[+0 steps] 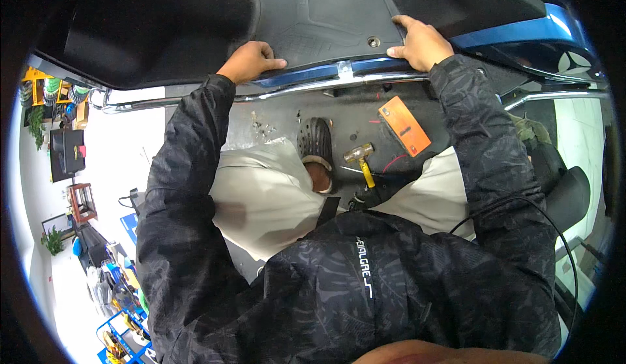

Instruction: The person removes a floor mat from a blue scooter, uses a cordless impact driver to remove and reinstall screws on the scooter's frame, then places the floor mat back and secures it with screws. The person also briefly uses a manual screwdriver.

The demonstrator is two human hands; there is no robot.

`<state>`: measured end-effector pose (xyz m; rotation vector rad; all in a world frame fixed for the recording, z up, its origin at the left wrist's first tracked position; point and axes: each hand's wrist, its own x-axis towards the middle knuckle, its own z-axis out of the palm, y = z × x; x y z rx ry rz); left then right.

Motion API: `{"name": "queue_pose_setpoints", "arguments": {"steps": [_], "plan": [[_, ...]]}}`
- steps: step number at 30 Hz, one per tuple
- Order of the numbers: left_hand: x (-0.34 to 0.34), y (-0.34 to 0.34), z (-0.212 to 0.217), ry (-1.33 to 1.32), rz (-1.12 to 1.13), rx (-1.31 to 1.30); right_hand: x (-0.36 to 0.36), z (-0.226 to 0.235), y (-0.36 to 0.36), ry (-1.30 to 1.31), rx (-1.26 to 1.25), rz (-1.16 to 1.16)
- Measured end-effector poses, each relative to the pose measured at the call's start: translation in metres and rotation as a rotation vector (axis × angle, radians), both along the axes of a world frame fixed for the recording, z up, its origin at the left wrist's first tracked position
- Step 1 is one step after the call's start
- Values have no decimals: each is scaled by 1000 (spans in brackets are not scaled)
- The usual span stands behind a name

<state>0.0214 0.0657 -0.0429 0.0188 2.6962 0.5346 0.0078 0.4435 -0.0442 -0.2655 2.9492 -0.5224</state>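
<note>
A dark grey moulded floor mat [319, 21] lies in the footwell of a blue vehicle, with a round metal fastener [373, 42] near its front right corner. My left hand [248, 62] rests at the mat's front left corner, thumb stretched along the edge and fingers bent. At the opposite corner, my right hand [424, 45] has thumb and index finger spread, both touching the mat's edge. The undersides of both hands are hidden. Just in front of the mat runs the blue sill [300, 75], with a chrome bar [306, 87] below it.
An orange box [404, 126] and a hammer with a yellow handle [366, 165] lie on the floor between my legs, near my dark clog [315, 141]. A black cable [554, 224] hangs by my right arm. Blue racks [124, 334] with tools stand far left.
</note>
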Motion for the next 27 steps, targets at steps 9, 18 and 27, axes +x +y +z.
{"name": "queue_pose_setpoints", "arguments": {"steps": [9, 18, 27], "plan": [[-31, 101, 2, 28, -438, -261, 16, 3, -5, 52, -16, -99], [-46, 94, -1, -58, -319, -142, 9, 36, -12, 74, -192, 2], [-54, 94, -14, -63, -275, -199, -32, 37, -52, 454, -1208, 261]]}}
